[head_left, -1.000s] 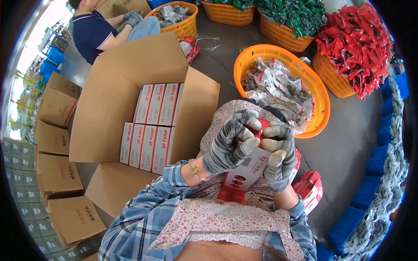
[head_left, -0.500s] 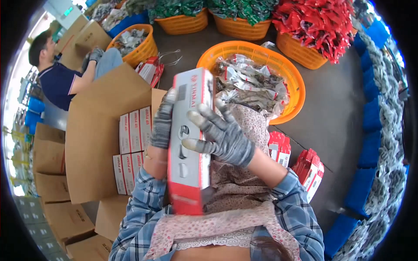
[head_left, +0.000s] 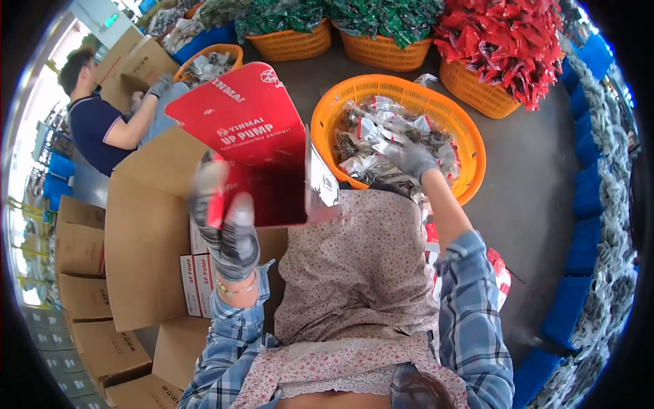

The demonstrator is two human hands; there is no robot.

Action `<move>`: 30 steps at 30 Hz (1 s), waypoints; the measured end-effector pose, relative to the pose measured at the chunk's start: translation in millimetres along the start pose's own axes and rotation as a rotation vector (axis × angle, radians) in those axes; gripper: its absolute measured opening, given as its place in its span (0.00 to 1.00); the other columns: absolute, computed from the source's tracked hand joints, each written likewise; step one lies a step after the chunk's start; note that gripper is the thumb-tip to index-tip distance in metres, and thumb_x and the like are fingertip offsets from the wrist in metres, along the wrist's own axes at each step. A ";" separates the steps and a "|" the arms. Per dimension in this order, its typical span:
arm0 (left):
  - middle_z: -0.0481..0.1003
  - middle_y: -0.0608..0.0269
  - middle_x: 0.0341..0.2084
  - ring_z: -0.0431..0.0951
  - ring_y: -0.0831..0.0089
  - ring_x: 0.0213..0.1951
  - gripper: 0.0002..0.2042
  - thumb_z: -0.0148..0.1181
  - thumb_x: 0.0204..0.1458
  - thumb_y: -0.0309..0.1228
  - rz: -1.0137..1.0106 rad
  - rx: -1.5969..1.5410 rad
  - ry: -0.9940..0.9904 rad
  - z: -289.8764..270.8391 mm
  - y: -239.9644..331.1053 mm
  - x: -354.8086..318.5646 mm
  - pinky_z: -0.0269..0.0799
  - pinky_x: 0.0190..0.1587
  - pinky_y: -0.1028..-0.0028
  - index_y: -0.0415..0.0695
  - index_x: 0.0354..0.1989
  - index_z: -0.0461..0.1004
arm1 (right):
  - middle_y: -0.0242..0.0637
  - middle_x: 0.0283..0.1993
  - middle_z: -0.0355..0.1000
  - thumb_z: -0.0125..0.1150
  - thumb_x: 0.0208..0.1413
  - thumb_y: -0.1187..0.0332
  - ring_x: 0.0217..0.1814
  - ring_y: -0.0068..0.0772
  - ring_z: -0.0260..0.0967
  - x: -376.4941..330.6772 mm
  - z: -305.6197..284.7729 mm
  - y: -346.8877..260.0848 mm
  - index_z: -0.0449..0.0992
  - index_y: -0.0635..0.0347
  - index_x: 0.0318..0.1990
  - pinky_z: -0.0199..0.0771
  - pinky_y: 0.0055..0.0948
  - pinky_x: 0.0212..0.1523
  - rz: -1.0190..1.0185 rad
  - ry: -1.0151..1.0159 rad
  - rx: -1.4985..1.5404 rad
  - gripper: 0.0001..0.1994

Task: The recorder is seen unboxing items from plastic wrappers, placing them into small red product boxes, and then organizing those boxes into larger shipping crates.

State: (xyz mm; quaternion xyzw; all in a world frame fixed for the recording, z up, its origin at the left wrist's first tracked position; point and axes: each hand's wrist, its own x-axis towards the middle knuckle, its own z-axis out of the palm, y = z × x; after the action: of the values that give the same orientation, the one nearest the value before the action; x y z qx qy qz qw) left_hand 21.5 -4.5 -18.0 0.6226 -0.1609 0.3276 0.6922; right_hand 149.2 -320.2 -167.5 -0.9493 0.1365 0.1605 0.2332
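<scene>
My left hand [head_left: 235, 238], in a grey glove with pale fingertips, grips the near left side of a red and white carton [head_left: 262, 140]. The carton is tilted, with its red flap raised and its dark red inside showing. To the right, my gloved right hand [head_left: 414, 161] reaches into a round orange basket [head_left: 470, 160]. It touches clear plastic bags of parts [head_left: 364, 136] lying there. Its fingers are smeared by motion and partly lost among the bags, so a hold on one cannot be made out.
A large cardboard box [head_left: 146, 238] stands at my left with small white and red cartons [head_left: 197, 283] inside. Flattened red cartons [head_left: 499, 276] lie at right. Orange baskets of green bags [head_left: 388, 20] and red bags [head_left: 497, 48] stand far off. A co-worker [head_left: 102, 109] sits at far left.
Both hands were on a carton held upright. Now my left hand alone holds the carton, tipped with its flap open, and my right hand has moved right and away into the basket.
</scene>
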 end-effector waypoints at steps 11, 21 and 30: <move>0.57 0.59 0.58 0.62 0.63 0.57 0.32 0.62 0.47 0.36 -0.013 0.085 -0.127 -4.4 11.4 -3.5 0.58 0.60 0.62 0.41 0.60 0.56 | 0.50 0.34 0.75 0.59 0.48 0.61 0.36 0.40 0.75 -49.4 114.0 222.6 0.76 0.67 0.37 0.73 0.33 0.37 0.036 0.142 -0.326 0.16; 0.64 0.59 0.49 0.65 0.67 0.52 0.25 0.61 0.48 0.30 0.158 0.274 -0.322 -1.8 19.7 13.0 0.63 0.55 0.66 0.43 0.54 0.61 | 0.25 0.32 0.72 0.62 0.54 0.59 0.32 0.18 0.68 -191.8 21.3 129.0 0.74 0.59 0.41 0.71 0.22 0.33 -0.075 0.366 1.387 0.14; 0.67 0.59 0.45 0.70 0.68 0.47 0.28 0.68 0.42 0.30 0.132 0.023 -0.264 42.5 27.4 29.7 0.69 0.48 0.70 0.45 0.52 0.61 | 0.30 0.39 0.73 0.64 0.52 0.55 0.38 0.21 0.68 -262.6 -80.2 35.4 0.73 0.61 0.44 0.67 0.25 0.39 -0.533 0.579 1.009 0.20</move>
State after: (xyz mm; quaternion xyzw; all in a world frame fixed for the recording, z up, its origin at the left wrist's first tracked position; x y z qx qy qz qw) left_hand 33.3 -37.8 28.8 0.6561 -0.2873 0.2893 0.6350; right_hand -82.6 -341.0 -17.6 -0.7289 0.0120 -0.2500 0.6372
